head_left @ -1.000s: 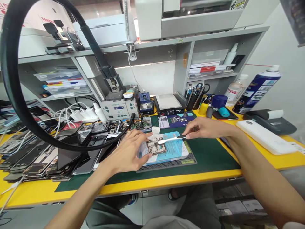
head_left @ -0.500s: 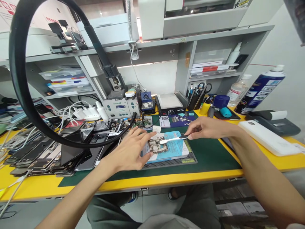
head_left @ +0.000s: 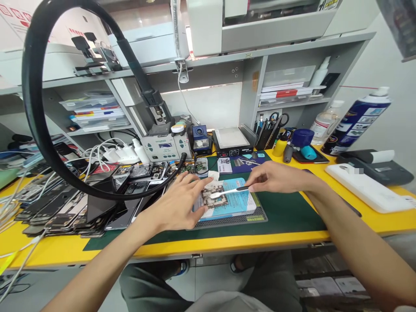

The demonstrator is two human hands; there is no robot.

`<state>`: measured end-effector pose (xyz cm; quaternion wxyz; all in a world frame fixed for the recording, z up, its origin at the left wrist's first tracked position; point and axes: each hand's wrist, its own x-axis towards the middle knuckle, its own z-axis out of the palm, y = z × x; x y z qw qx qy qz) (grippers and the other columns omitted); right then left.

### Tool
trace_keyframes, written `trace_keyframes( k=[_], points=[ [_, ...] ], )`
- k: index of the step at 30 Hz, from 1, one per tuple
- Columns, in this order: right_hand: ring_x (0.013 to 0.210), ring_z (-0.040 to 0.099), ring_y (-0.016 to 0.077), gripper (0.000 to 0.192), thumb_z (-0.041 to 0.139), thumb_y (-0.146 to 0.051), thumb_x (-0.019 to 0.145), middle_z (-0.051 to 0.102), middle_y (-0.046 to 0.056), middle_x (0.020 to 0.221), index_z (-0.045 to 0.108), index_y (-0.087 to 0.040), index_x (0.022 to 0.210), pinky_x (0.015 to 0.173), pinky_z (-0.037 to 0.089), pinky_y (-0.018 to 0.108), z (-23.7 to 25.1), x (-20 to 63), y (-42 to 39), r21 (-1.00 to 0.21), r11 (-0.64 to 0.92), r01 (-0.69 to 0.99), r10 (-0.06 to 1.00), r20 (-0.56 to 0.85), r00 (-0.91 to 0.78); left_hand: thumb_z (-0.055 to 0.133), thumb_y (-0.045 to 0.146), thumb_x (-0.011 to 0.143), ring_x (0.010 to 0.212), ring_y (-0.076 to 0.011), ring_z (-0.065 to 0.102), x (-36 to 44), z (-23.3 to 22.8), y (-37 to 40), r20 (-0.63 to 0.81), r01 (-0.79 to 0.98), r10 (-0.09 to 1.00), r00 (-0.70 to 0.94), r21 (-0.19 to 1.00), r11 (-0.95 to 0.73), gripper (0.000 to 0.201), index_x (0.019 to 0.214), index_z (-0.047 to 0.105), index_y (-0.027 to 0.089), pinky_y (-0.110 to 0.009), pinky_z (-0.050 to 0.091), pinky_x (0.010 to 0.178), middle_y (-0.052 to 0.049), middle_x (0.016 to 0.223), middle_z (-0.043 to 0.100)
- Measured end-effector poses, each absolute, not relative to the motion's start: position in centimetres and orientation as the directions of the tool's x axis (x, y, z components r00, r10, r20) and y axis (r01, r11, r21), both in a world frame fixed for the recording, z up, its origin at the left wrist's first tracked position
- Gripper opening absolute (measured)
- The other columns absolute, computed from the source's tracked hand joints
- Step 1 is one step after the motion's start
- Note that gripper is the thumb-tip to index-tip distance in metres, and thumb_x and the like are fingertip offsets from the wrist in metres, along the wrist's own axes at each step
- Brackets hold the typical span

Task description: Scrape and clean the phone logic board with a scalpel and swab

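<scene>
A phone circuit board [head_left: 219,201] lies flat on a blue-and-white box [head_left: 242,203]. My left hand [head_left: 180,200] rests at the left side of the board and box, its fingers stretched and the thumb spread apart below. I cannot make out how firmly it presses the board. Pinched in my right hand [head_left: 268,177] is a toothbrush [head_left: 232,190] with a black handle and white head. Its head points left and rests on the board. Beneath the box are a grey perforated mat [head_left: 260,215] and a green work mat [head_left: 292,212].
Stacked phones and screens [head_left: 65,212] crowd the left side. A thick black hose [head_left: 32,104] arches from the soldering station [head_left: 160,146]. Behind stand a hot plate [head_left: 230,138] and a tool holder [head_left: 268,136]. A spray can [head_left: 357,121] and a white device [head_left: 364,188] are at right.
My right hand has moved slightly left, sliding the toothbrush head across the board toward my left hand. My left hand stays in about the same place. The camera view has shifted a little.
</scene>
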<state>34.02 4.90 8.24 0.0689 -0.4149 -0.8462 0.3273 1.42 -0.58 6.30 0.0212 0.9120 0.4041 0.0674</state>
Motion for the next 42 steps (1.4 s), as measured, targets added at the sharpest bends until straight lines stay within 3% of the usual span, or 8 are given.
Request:
trace_keyframes(
  k=[5, 12, 20, 29, 34, 42],
  points=[
    [0.075, 0.068, 0.0230, 0.039, 0.071, -0.052, 0.090, 0.080, 0.010, 0.091, 0.086, -0.017, 0.099, 0.066, 0.049, 0.032, 7.8, 32.2, 4.1, -0.627, 0.466, 0.624, 0.709, -0.158, -0.688, 0.062, 0.038, 0.094, 0.137, -0.0373, 0.051, 1.5, 6.2, -0.6, 0.099, 0.739, 0.744, 0.661, 0.083, -0.668, 0.072, 0.158, 0.042, 0.012, -0.061, 0.034, 0.123, -0.021, 0.146, 0.061],
    [0.079, 0.072, 0.0260, 0.042, 0.074, -0.055, 0.085, 0.081, 0.009, 0.093, 0.088, -0.019, 0.100, 0.067, 0.050, 0.032, 9.7, 36.3, 4.5, -0.598, 0.440, 0.670, 0.715, -0.217, -0.664, 0.060, 0.041, 0.096, 0.139, -0.0369, 0.050, 1.3, 6.1, -0.7, 0.087, 0.746, 0.750, 0.655, 0.080, -0.661, 0.070, 0.157, 0.042, 0.013, -0.061, 0.030, 0.126, -0.020, 0.146, 0.062],
    [0.083, 0.071, 0.0249, 0.037, 0.072, -0.052, 0.088, 0.082, 0.008, 0.095, 0.088, -0.020, 0.099, 0.073, 0.050, 0.032, 8.3, 33.1, 4.0, -0.602, 0.473, 0.643, 0.694, -0.194, -0.693, 0.061, 0.037, 0.096, 0.135, -0.0358, 0.053, 1.4, 6.2, -0.7, 0.092, 0.734, 0.739, 0.667, 0.085, -0.674, 0.065, 0.154, 0.047, 0.014, -0.060, 0.034, 0.123, -0.018, 0.142, 0.065],
    [0.075, 0.069, 0.0242, 0.038, 0.075, -0.053, 0.086, 0.080, 0.008, 0.088, 0.089, -0.020, 0.100, 0.066, 0.049, 0.032, 9.3, 35.4, 4.2, -0.588, 0.449, 0.673, 0.707, -0.227, -0.670, 0.061, 0.038, 0.096, 0.135, -0.0350, 0.054, 1.2, 6.1, -0.5, 0.108, 0.722, 0.728, 0.677, 0.094, -0.685, 0.062, 0.153, 0.049, 0.015, -0.058, 0.035, 0.123, -0.017, 0.142, 0.065],
    [0.078, 0.068, 0.0234, 0.046, 0.072, -0.060, 0.088, 0.079, 0.008, 0.093, 0.088, -0.021, 0.105, 0.068, 0.049, 0.032, 8.8, 34.4, 4.4, -0.610, 0.472, 0.637, 0.685, -0.200, -0.700, 0.069, 0.043, 0.089, 0.132, -0.0353, 0.055, 0.9, 6.0, 0.3, 0.147, 0.708, 0.716, 0.682, 0.110, -0.697, 0.072, 0.152, 0.050, 0.011, -0.056, 0.039, 0.122, -0.016, 0.131, 0.069],
    [0.102, 0.072, 0.0308, 0.053, 0.076, -0.068, 0.084, 0.081, 0.006, 0.110, 0.085, -0.024, 0.111, 0.087, 0.053, 0.038, 9.8, 38.4, 5.3, -0.659, 0.378, 0.651, 0.852, -0.027, -0.523, 0.056, 0.039, 0.093, 0.126, -0.0350, 0.061, 0.6, 6.8, 1.7, 0.152, 0.694, 0.714, 0.683, 0.170, -0.700, 0.052, 0.138, 0.064, 0.012, -0.051, 0.049, 0.114, -0.015, 0.125, 0.073]
  ],
)
